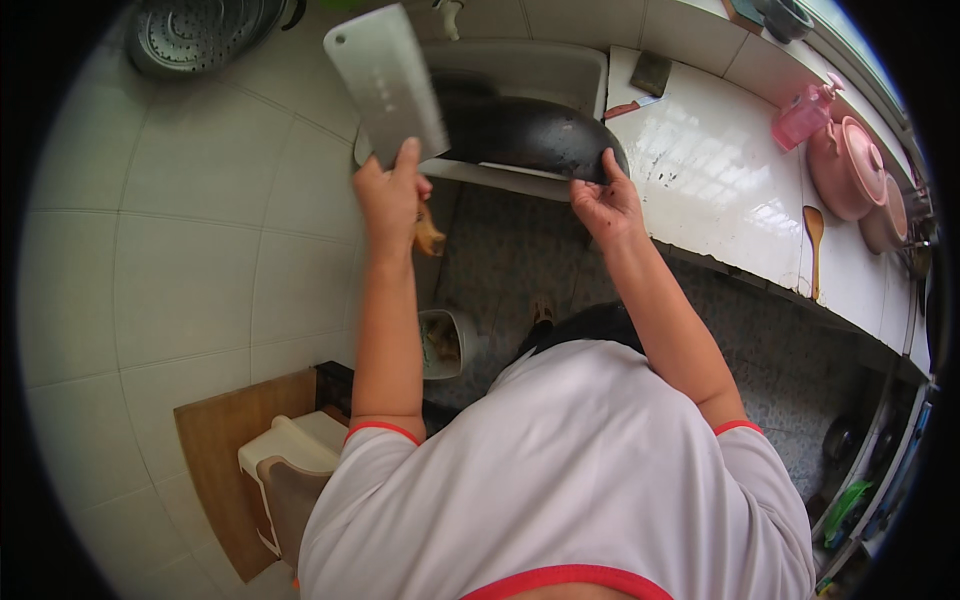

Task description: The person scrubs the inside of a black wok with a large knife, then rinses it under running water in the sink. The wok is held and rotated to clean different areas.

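Note:
My left hand [394, 195] grips a metal cleaver [386, 82] with its broad blade raised toward the wall; the brown handle end [428, 231] shows below my fist. My right hand [611, 196] pinches the near right rim of a large dark wok [536, 131]. The wok is tilted in a white sink [517, 56], its rounded underside partly facing up. Its left side passes behind the cleaver blade, and a dark shape there is too blurred to name.
A small red-handled knife [630, 107] and a dark block [651, 73] lie on the white tiled counter [712, 172]. Farther right are a pink pump bottle [806, 116], a pink lidded pot [847, 165] and a wooden spatula [814, 251]. A waste bin [461, 345] stands on the floor.

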Motion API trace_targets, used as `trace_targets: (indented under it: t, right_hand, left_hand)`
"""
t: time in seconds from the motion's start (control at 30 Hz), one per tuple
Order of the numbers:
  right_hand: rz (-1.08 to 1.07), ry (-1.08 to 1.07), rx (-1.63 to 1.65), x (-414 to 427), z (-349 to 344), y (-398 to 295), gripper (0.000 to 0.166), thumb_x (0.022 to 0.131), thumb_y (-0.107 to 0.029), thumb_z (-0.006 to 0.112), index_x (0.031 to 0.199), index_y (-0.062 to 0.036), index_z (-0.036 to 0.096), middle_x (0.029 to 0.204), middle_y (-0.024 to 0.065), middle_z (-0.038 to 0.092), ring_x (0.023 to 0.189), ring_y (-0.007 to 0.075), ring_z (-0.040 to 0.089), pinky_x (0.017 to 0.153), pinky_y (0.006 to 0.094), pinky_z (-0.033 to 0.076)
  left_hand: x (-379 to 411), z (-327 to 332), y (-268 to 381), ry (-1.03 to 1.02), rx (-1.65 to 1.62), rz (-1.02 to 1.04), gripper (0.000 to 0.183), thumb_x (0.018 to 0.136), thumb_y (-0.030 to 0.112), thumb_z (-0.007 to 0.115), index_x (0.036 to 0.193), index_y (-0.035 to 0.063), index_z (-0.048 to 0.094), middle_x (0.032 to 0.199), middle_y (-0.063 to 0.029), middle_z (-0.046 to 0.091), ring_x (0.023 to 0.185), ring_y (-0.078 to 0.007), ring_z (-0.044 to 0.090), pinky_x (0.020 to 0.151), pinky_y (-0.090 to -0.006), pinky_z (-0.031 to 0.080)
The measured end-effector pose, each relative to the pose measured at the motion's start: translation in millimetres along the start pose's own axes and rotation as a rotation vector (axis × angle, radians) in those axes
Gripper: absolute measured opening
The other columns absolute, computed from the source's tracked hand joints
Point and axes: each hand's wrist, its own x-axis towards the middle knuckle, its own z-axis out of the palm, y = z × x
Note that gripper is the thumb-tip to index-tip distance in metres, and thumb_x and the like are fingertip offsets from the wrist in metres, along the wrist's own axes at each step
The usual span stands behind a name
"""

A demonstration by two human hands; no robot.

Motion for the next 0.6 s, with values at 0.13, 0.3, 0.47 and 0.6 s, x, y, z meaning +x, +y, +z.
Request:
trace_targets:
  t: [0.13,0.3,0.47,0.6]
  right_hand:
    - [0.009,0.055,-0.017,-6.0,8.3,2.4,0.021,0.091,-0.014,0.057,0.106,-0.0001,0.056,0.110,0.0135,0.062,0.104,0.0268,0.060,0.092,0.0410,0.049]
    - [-0.005,0.023,0.006,-4.6,7.4,0.8,0.020,0.091,-0.013,0.057,0.106,-0.0002,0.056,0.109,0.0132,0.062,0.102,0.0272,0.061,0.090,0.0419,0.050]
    - [0.081,0.011,0.034,11.5,0.9,-7.5,0.019,0.091,-0.013,0.057,0.105,-0.0003,0.056,0.109,0.0128,0.063,0.101,0.0275,0.061,0.089,0.0418,0.051]
    - [0.043,-0.023,0.021,6.0,3.5,-1.6,0.019,0.091,-0.013,0.057,0.105,-0.0004,0.056,0.109,0.0130,0.063,0.101,0.0273,0.061,0.088,0.0411,0.052]
  left_hand:
    - [-18.7,19.0,4.4,-0.144,-0.107,-0.040,0.024,0.086,0.021,0.066,0.081,-0.0004,0.058,0.054,-0.0027,0.054,0.043,-0.0082,0.049,0.042,-0.0231,0.040]
    - [-10.6,4.6,-3.0,-0.101,-0.072,-0.003,0.022,0.087,0.020,0.065,0.085,-0.0008,0.060,0.056,-0.0018,0.054,0.044,-0.0079,0.049,0.042,-0.0226,0.039]
    - [17.8,-26.0,-28.3,-0.013,0.212,0.087,0.019,0.087,0.019,0.064,0.085,0.0003,0.060,0.061,-0.0019,0.055,0.046,-0.0092,0.050,0.042,-0.0241,0.039]
    - [4.9,-10.6,-2.8,0.025,-0.004,0.028,0.019,0.085,0.017,0.066,0.085,0.0000,0.059,0.061,-0.0014,0.055,0.045,-0.0102,0.049,0.042,-0.0246,0.040]
